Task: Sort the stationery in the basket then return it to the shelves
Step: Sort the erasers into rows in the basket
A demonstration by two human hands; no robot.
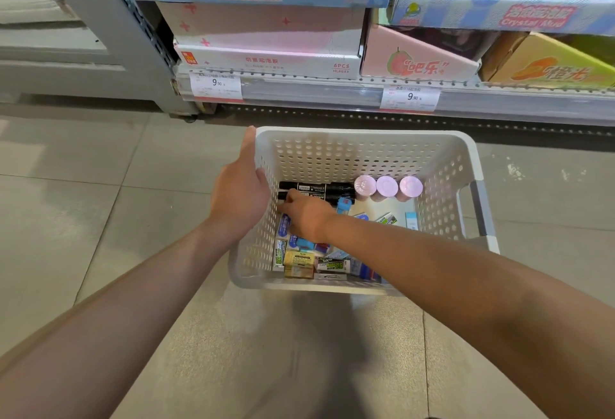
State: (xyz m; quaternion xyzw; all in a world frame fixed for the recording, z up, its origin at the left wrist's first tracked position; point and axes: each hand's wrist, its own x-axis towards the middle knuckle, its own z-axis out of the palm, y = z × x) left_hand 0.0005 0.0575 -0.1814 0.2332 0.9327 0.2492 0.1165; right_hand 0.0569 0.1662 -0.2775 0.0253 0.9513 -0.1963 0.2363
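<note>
My left hand (241, 190) grips the left rim of the basket (366, 134), thumb hooked inside the wall, steadying it on the floor (100, 219). My right hand (307, 217) reaches down into the basket's left side with the fingers curled at the near black marker (336, 198), which lies beside a second black marker (316, 187) along the middle of the basket. I cannot tell whether my fingers have actually closed round it or only touch it.

The risk here is a poor pinch: the markers are round and lie touching each other, so a slack hold could roll one away or lift both and drop one. My wrist also hangs right over the loose eraser boxes (299, 260) heaped in the near left corner, and dragging it back could scatter what is sorted. The three pink jars (387, 187) stand in a row just beyond the marker tips, and a sideways sweep could topple them.

The marker's left end lies under my fingertips; the shelf (332, 92) where things must go is just behind the basket's far rim.
</note>
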